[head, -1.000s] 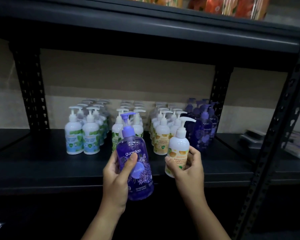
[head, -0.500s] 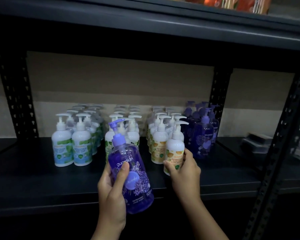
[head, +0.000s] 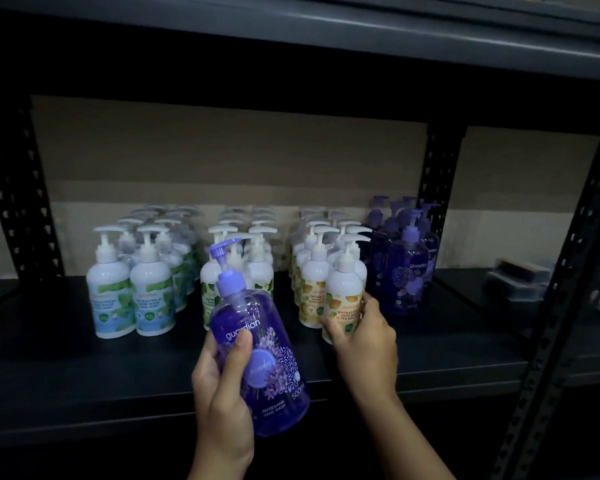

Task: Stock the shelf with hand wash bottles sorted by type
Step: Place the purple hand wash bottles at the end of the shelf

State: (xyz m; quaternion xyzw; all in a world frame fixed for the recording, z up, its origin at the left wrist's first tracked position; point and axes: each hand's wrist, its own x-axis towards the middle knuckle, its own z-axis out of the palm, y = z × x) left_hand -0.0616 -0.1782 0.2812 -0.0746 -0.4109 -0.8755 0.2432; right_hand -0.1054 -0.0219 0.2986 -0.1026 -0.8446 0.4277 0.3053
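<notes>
My left hand grips a purple lavender hand wash bottle, tilted, in front of the dark shelf. My right hand holds a white bottle with an orange label standing on the shelf at the front of the orange-label rows. On the shelf stand rows sorted by type: blue-green mint bottles at the left, green-label bottles in the middle, orange-label bottles, and purple bottles at the right.
Black perforated uprights frame the bay, and another upright rises at the right front. A shelf board hangs close overhead. Flat packs lie on the neighbouring shelf to the right.
My right hand has carried the orange-label bottle forward and set it at the front of its row. The purple bottle in my left hand stays near the shelf's front edge.
</notes>
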